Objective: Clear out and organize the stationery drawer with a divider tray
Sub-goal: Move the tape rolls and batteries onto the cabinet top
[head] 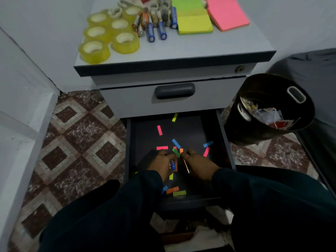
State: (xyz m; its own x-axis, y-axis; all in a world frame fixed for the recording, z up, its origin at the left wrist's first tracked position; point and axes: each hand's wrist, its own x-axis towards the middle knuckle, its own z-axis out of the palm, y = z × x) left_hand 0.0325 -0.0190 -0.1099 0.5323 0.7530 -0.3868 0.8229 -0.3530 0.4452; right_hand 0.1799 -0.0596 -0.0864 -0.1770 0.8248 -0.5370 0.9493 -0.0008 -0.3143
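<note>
Both hands, left hand (161, 163) and right hand (197, 163), pinched loose paper strips (176, 152) from the open drawer (224, 135), apparently clearing it; binning them seemed next.

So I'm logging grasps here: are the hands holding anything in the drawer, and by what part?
The left hand pinches the green paper strip by its near end. The right hand looks closed on a thin metallic stick near its far end.

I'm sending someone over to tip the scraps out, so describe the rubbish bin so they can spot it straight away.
Find the grey drawer cabinet with tape rolls and sticky notes on top, its bottom drawer pulled open. On the floor just right of that drawer stands the bin, leaning toward the camera. It is the only round black container there, with white-rimmed oval handle slots and crumpled waste inside.
</note>
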